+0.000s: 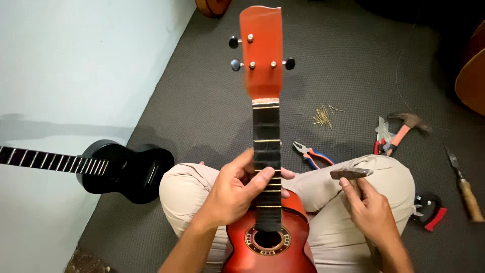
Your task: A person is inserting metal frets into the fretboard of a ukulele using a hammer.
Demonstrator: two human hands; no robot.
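A black ukulele (121,171) lay on the dark floor mat (202,106) against the pale wall (76,60). Pliers with red-and-blue handles (310,154) rested near a scatter of thin metal fret pieces (322,116). Further right lay an orange-handled hammer (406,129), red-handled cutters (380,136), a wooden-handled chisel (465,184) and a black-and-red tool (430,210).

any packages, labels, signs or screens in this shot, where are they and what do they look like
None of those show here: no package, label, sign or screen.
What is in view: a small orange guitar on the person's lap, the left hand around its neck, the right hand holding a hammer.
Loose tools lie on the dark floor, and a black guitar lies at the left.
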